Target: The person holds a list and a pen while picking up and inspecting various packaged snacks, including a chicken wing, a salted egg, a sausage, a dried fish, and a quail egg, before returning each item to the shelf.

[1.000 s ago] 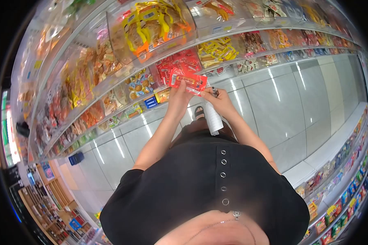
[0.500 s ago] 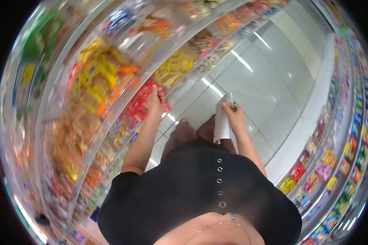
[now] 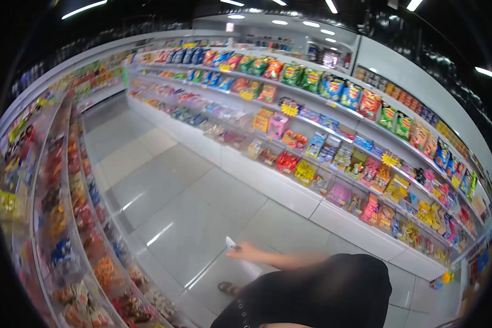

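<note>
Swinging up from the left-hand shelf of half a second ago, the view now runs along the aisle, and the left hand that was among the red packets is out of sight. The right hand [image 3: 247, 252] shows low in the middle, over the grey tiled floor [image 3: 164, 208], blurred by motion. Its fingers [image 3: 240, 250] are closed around a white sheet of paper [image 3: 250, 267], one corner of which sticks up past the knuckles while the rest hangs below the hand. A sandalled foot [image 3: 227, 287] stands on the floor just beneath it. Snack shelves [image 3: 71, 218] line the left edge of the aisle, and the long right-hand shelves [image 3: 311, 164] carry bright bags and boxes.
</note>
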Tool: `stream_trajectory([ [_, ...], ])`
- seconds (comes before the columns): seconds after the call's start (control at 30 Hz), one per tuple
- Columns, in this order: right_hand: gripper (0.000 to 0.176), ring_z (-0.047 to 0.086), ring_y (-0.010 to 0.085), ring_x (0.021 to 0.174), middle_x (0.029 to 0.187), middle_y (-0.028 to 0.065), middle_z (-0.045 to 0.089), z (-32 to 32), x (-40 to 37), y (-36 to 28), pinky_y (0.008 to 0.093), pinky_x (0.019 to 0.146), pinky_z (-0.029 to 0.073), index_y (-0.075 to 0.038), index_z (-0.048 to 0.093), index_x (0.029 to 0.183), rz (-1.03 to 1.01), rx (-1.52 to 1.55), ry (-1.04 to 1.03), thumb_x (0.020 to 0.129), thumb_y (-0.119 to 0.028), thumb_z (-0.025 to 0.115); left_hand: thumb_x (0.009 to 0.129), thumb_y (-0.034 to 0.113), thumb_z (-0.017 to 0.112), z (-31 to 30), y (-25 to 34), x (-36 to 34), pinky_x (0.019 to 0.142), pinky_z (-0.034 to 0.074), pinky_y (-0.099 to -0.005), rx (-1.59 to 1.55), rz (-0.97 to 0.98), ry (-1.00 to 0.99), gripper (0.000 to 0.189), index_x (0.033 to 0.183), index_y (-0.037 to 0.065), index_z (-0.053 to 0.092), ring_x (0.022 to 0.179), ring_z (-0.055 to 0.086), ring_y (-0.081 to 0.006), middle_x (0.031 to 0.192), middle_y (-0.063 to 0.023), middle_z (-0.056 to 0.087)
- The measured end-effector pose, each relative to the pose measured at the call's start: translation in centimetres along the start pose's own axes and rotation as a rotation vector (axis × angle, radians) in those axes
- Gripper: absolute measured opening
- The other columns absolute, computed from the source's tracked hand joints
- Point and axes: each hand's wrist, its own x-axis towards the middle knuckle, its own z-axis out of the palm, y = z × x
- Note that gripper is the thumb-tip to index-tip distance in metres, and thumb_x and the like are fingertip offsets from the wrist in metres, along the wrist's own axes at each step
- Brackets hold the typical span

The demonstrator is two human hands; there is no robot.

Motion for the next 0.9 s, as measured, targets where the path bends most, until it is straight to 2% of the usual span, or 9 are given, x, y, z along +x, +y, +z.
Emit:
stream_trajectory([
  [0.07, 0.039, 0.058, 0.0127, 0.063, 0.068, 0.0036, 0.065, -1.5, -1.2, -1.1, 0.0308, 0.061, 0.045, -0.006, 0.066, 0.072, 0.047, -0.063, 0.071, 0.076, -0.045, 0.068, 0.091, 0.020, 0.047, 2.1, 0.8, -0.3, 0.068, 0.045, -0.0350, -0.013, 0.004, -0.058, 0.020, 0.088, 0.003, 0.056, 0.078, 0.055, -0.0194, 0.087, -0.0085, 0.057],
  [0.17, 0.040, 0.057, 0.0129, 0.061, 0.066, 0.0042, 0.064, -1.9, -0.7, 0.9, 0.0306, 0.059, 0.044, -0.007, 0.066, 0.071, 0.090, -0.098, 0.135, 0.076, -0.047, 0.068, 0.091, 0.020, 0.047, 4.8, 2.3, -0.8, 0.069, 0.045, -0.0348, -0.035, 0.012, -0.129, 0.019, 0.089, 0.003, 0.056, 0.080, 0.055, -0.0195, 0.088, -0.0088, 0.057],
  [0.27, 0.042, 0.057, 0.0132, 0.060, 0.065, 0.0047, 0.063, -1.5, -0.3, 2.1, 0.0305, 0.058, 0.043, -0.007, 0.066, 0.069, 0.074, -0.003, 0.207, 0.076, -0.048, 0.067, 0.091, 0.019, 0.046, 6.4, 3.0, -1.4, 0.071, 0.045, -0.0345, -0.055, 0.009, -0.176, 0.018, 0.089, 0.003, 0.055, 0.082, 0.054, -0.0196, 0.090, -0.0091, 0.056],
  [0.37, 0.041, 0.056, 0.0132, 0.060, 0.065, 0.0041, 0.063, -1.4, 0.8, 3.2, 0.0306, 0.058, 0.043, -0.007, 0.066, 0.070, 0.056, -0.001, 0.180, 0.075, -0.047, 0.068, 0.091, 0.018, 0.046, 7.3, 3.3, -2.0, 0.073, 0.045, -0.0343, -0.084, -0.001, -0.194, 0.018, 0.090, 0.003, 0.055, 0.084, 0.054, -0.0196, 0.092, -0.0094, 0.055],
  [0.47, 0.042, 0.062, 0.0184, 0.074, 0.080, 0.0105, 0.067, -2.1, 1.5, 1.0, 0.0335, 0.071, 0.047, -0.005, 0.069, 0.086, 0.135, -0.047, 0.074, 0.078, -0.046, 0.065, 0.091, 0.017, 0.045, 7.8, 3.3, -2.4, 0.075, 0.044, -0.0340, -0.114, -0.015, -0.195, 0.017, 0.091, 0.003, 0.054, 0.086, 0.054, -0.0197, 0.094, -0.0097, 0.055],
  [0.57, 0.039, 0.056, 0.0125, 0.063, 0.068, 0.0050, 0.064, -1.2, 3.1, 0.9, 0.0318, 0.061, 0.044, -0.006, 0.065, 0.072, 0.090, 0.022, 0.146, 0.076, -0.045, 0.068, 0.091, 0.017, 0.045, 7.8, 3.2, -2.8, 0.077, 0.044, -0.0338, -0.142, -0.040, -0.185, 0.016, 0.091, 0.003, 0.054, 0.088, 0.054, -0.0198, 0.095, -0.0100, 0.054],
  [0.77, 0.031, 0.062, 0.0169, 0.070, 0.076, 0.0064, 0.067, 1.3, 7.4, 1.1, 0.0312, 0.066, 0.047, -0.010, 0.069, 0.081, 0.030, -0.011, -0.002, 0.073, -0.040, 0.069, 0.091, 0.015, 0.044, 6.8, 2.3, -4.6, 0.081, 0.044, -0.0333, -0.270, -0.116, -0.094, 0.015, 0.092, 0.003, 0.053, 0.093, 0.053, -0.0200, 0.099, -0.0106, 0.053],
  [0.87, 0.029, 0.064, 0.0190, 0.074, 0.079, 0.0066, 0.068, 2.1, 8.8, -2.0, 0.0308, 0.069, 0.048, -0.011, 0.071, 0.085, 0.061, -0.040, -0.151, 0.073, -0.038, 0.069, 0.091, 0.014, 0.044, 6.3, 1.7, -6.0, 0.082, 0.044, -0.0330, -0.376, -0.156, -0.034, 0.015, 0.093, 0.003, 0.052, 0.095, 0.053, -0.0201, 0.101, -0.0109, 0.052],
  [0.9, 0.030, 0.064, 0.0189, 0.074, 0.078, 0.0071, 0.068, 3.0, 10.0, -1.2, 0.0307, 0.069, 0.048, -0.011, 0.071, 0.085, 0.017, -0.028, -0.208, 0.073, -0.039, 0.069, 0.091, 0.014, 0.043, 6.2, 1.5, -6.6, 0.083, 0.044, -0.0329, -0.413, -0.165, -0.014, 0.015, 0.093, 0.003, 0.052, 0.095, 0.053, -0.0202, 0.101, -0.0110, 0.052],
])
